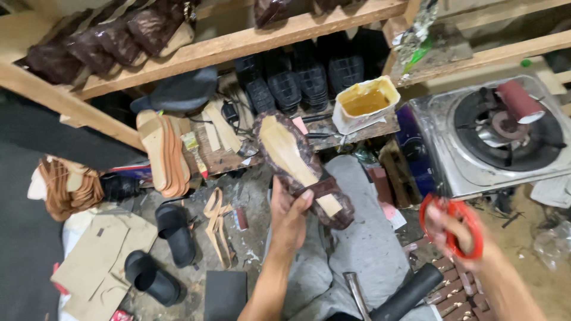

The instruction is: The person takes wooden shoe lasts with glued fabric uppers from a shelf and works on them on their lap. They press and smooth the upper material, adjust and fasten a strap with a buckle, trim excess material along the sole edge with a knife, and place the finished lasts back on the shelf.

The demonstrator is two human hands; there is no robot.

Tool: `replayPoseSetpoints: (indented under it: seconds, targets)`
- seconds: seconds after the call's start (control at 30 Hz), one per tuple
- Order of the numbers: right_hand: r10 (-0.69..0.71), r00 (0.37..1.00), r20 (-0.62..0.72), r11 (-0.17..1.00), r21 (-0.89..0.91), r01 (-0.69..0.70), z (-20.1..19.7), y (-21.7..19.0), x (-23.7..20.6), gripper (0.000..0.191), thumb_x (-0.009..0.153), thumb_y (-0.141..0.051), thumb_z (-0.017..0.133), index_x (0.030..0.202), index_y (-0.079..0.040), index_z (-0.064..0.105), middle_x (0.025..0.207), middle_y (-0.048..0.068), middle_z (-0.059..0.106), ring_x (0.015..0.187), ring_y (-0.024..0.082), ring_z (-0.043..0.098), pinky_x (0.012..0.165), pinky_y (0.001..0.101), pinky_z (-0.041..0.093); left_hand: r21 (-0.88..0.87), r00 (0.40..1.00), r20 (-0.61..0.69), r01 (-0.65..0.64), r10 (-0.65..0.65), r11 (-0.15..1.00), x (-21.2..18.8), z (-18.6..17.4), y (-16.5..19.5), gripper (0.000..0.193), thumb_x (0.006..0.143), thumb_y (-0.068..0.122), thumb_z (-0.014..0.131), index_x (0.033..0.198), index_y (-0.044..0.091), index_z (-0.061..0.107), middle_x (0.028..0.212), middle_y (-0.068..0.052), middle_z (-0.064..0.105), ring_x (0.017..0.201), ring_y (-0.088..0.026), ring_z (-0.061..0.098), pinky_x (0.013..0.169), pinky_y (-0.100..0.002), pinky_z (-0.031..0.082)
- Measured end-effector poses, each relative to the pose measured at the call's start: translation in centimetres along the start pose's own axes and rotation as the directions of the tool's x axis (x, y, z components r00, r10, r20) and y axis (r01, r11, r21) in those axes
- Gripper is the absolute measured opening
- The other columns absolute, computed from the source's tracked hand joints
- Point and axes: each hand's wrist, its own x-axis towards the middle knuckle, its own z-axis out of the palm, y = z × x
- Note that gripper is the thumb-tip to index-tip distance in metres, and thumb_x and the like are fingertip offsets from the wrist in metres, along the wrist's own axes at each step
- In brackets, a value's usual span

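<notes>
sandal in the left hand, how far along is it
Done: the brown patterned upper is wrapped over the tan insole of the sandal, and a strap crosses it. In hand: the left hand holds it sole-side up, while the right hand grips red-handled scissors, blurred. Left: no outsole is on it; black soles sit on the shelf, and glue tub stands open.

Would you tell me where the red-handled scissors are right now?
In the head view the red-handled scissors are low on the right, gripped in the right hand, just below the gas stove and right of the sandal sole.
</notes>
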Motion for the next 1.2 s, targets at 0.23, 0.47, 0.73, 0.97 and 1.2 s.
replayPoseSetpoints:
  seconds: [0.23,0.47,0.73,0.97,1.2]
  targets:
    - [-0.130,0.988,0.082,0.205,-0.973,0.108,10.4,-4.5,-4.2,0.070,0.072,-0.054,0.085,0.121,-0.009,0.061,0.091,0.016,0.069,0.082,0.040,0.066,0.073,0.0454,0.054,0.118,0.991,-0.004,-0.129,0.131,0.985,0.3,1.8,0.1,0.093,0.084,-0.011,0.071,0.162,0.003,0.023,0.140,-0.012,0.054,0.123,-0.021,0.060,0.103,-0.033,0.052]
    - [-0.423,0.860,0.286,0.107,-0.927,0.360,14.3,-5.4,-3.1,0.077,0.065,-0.055,0.080,0.116,-0.001,0.057,0.101,0.021,0.067,0.088,0.044,0.066,0.070,0.0506,0.054,0.151,0.995,0.003,-0.102,0.102,0.983,-0.5,2.8,0.6,0.095,0.081,-0.014,0.068,0.160,0.004,0.019,0.139,-0.011,0.053,0.118,-0.021,0.061,0.096,-0.034,0.056]
    - [-0.223,0.943,0.246,0.147,-0.948,0.282,14.4,-4.8,-1.5,0.067,0.067,-0.063,0.084,0.090,-0.005,0.059,0.068,0.017,0.064,0.066,0.042,0.064,0.061,0.0482,0.051,0.141,0.995,-0.021,-0.097,0.101,0.985,-0.8,2.6,1.0,0.093,0.083,-0.015,0.069,0.161,0.002,0.023,0.138,-0.014,0.056,0.119,-0.021,0.061,0.099,-0.032,0.055]
    - [-0.279,0.947,0.158,0.395,-0.880,0.264,11.3,-1.4,-0.2,0.055,0.071,-0.051,0.081,0.078,-0.002,0.058,0.055,0.017,0.057,0.050,0.031,0.054,0.052,0.0425,0.049,0.086,0.999,-0.027,-0.024,0.027,0.996,-0.4,2.2,0.2,0.091,0.082,-0.008,0.074,0.160,0.001,0.028,0.139,-0.011,0.058,0.124,-0.020,0.060,0.106,-0.034,0.051]
    - [-0.540,0.776,-0.326,0.410,-0.907,-0.096,-3.0,-4.6,6.0,0.048,0.094,-0.049,0.077,0.107,-0.003,0.071,0.083,0.021,0.069,0.076,0.033,0.067,0.074,0.0462,0.050,0.778,0.933,0.286,-0.093,-0.220,0.621,3.3,-1.0,5.5,0.093,0.072,0.008,0.084,0.154,0.009,0.040,0.155,-0.006,0.048,0.131,-0.023,0.058,0.107,-0.039,0.047]
